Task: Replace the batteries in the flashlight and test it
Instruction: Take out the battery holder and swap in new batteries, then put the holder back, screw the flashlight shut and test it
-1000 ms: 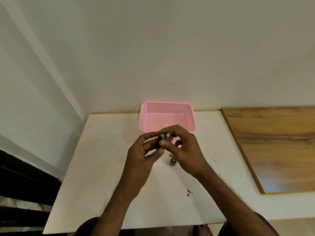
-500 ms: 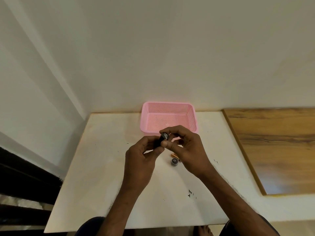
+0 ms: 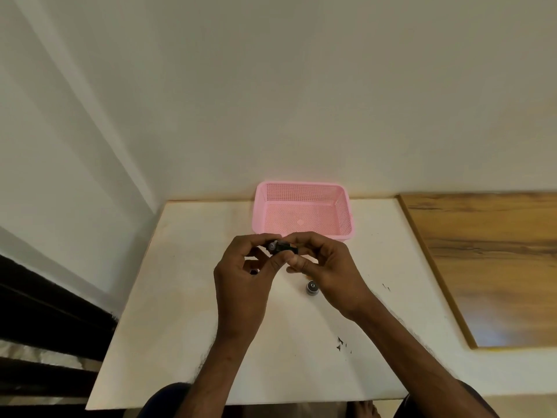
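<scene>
A small black flashlight (image 3: 281, 247) is held level above the white table, just in front of the pink basket. My left hand (image 3: 242, 279) pinches its left end, where a small silvery part shows. My right hand (image 3: 328, 267) grips its right end with thumb and fingers. Most of the flashlight body is hidden by my fingers. A round black and silver cap (image 3: 312, 288) stands on the table under my right hand, with a bit of something orange just behind it.
The pink mesh basket (image 3: 346, 212) stands at the back of the white table (image 3: 168, 312), against the wall. A wooden surface (image 3: 488, 260) adjoins the table on the right. A dark gap drops off beyond the table's left edge.
Both hands have shifted slightly left and lower, and the flashlight has turned from nearly end-on to lying sideways between them. The cap on the table has not moved.
</scene>
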